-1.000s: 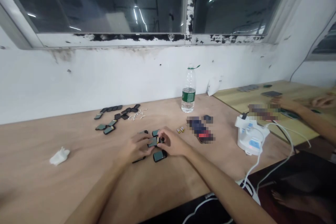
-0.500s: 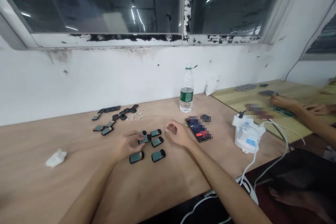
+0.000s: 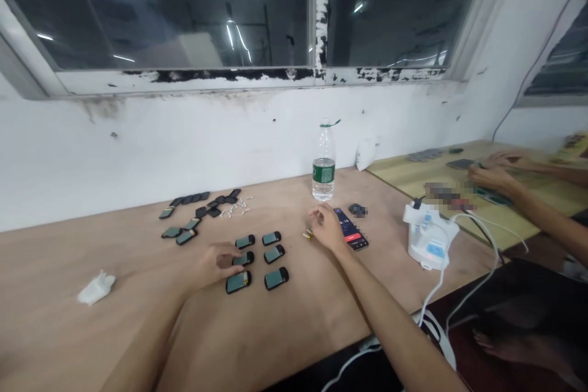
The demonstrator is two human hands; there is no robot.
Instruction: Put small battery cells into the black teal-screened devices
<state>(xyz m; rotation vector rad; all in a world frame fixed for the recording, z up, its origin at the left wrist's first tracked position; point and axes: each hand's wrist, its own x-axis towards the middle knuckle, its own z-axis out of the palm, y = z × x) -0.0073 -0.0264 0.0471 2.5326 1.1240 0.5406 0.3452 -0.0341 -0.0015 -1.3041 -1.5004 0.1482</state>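
Observation:
In the head view, my left hand (image 3: 212,264) has thumb and fingers around the left end of a small dark device with a grey-green screen (image 3: 243,258), which lies low at the table. Similar devices form two columns, one being the front left device (image 3: 237,282) and another the front right device (image 3: 276,278). My right hand (image 3: 327,228) is bent inward with curled fingers, beside the phone (image 3: 353,234). Some tiny pale and yellow pieces (image 3: 307,234) show just left of it. Whatever its fingertips may hold is too small to see.
More dark devices (image 3: 186,236), black pieces (image 3: 214,203) and small white bits (image 3: 234,208) lie at the back left. Crumpled tissue (image 3: 97,286), a water bottle (image 3: 324,171) and a white power strip (image 3: 429,239) with cables stand around. Another person's hands (image 3: 493,177) work at right.
My left hand has brought the device down toward me into the left column, between two others. My right hand has shifted right, to the phone's edge, uncovering the tiny pieces.

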